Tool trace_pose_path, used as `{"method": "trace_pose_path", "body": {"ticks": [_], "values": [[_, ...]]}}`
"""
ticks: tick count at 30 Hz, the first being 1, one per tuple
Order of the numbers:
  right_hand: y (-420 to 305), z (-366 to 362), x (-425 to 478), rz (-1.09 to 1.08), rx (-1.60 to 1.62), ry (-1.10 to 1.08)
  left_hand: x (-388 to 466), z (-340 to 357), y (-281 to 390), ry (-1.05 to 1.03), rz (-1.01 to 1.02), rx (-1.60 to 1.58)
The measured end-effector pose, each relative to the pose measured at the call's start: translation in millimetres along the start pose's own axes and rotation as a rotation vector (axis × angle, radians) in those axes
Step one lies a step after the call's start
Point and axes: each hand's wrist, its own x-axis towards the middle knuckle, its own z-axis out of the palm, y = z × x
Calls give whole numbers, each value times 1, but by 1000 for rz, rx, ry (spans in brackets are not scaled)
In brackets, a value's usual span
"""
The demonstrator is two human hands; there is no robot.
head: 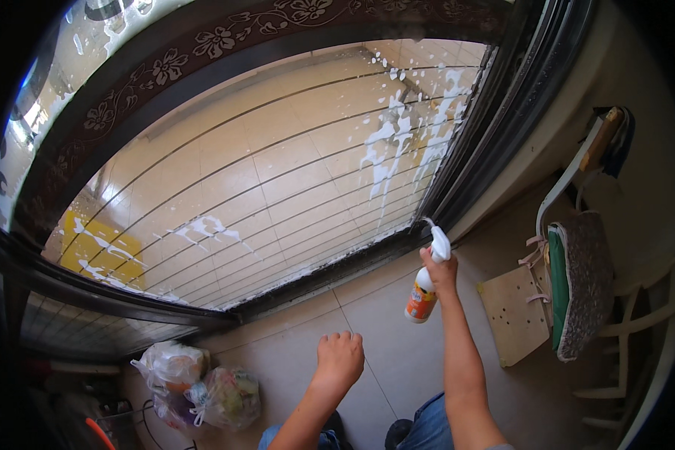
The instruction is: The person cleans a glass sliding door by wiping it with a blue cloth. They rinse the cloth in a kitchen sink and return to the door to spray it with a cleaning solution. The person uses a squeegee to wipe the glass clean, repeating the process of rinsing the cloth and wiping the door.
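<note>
My right hand point(443, 272) is wrapped around a white spray bottle point(421, 298) with an orange label, its nozzle turned towards the lower right corner of a glass door pane point(281, 169). White foam point(385, 152) runs down the right part of the glass, and more foam lies on its lower left and along the bottom edge. A dark door frame point(326, 275) surrounds the pane. Over the tiled floor, left of the bottle, my left hand point(341, 354) is loosely curled, with nothing visible in it; its fingertips are hidden.
Several tied plastic bags point(230, 396) stand on the floor at the lower left. To the right is a wooden chair point(514, 315) with a grey cushion point(585, 281) against it. An orange-handled item point(98, 433) shows at the bottom left. A yellow panel point(101, 247) is visible through the glass.
</note>
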Motion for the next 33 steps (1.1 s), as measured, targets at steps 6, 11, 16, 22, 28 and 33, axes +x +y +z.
{"method": "trace_pose_path", "body": {"ticks": [6,11,16,22,28,33], "values": [[-1,26,-40,28,42,-207,1,-2,-4,6,-15,-25],[10,48,-70,-63,-86,-303,1,-4,-6,-1,-8,-13],[18,71,-87,-17,-203,-280,-2,-4,-8,22,-8,12],[21,94,-113,-242,-252,-396,-2,-1,-10,39,-1,20],[22,103,-123,-181,-194,-368,-4,1,-12,60,4,18],[9,114,-142,-263,-208,-526,-3,1,-13,55,2,7]]}}
